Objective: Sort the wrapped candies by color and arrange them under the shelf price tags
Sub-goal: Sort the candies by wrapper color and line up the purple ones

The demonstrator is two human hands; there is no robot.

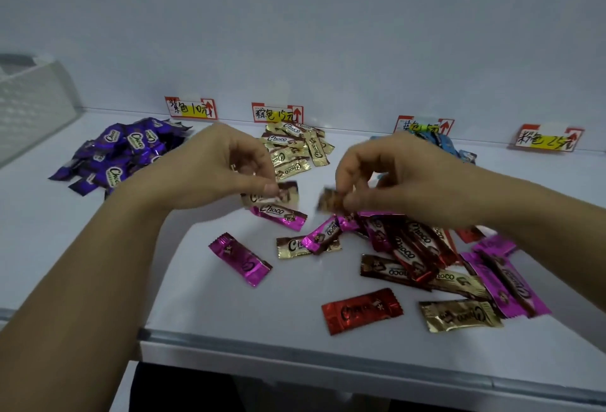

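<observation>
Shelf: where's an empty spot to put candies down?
Bare shelf lies under the pink price tag, and in front between the lone pink candy and the front edge. The mixed heap, purple pile and gold pile are crowded.

"Choco" on purple candies [113, 173], gold candies [288, 157], left tag [190, 108] "10元", next tag [277, 113] "15元"
</observation>
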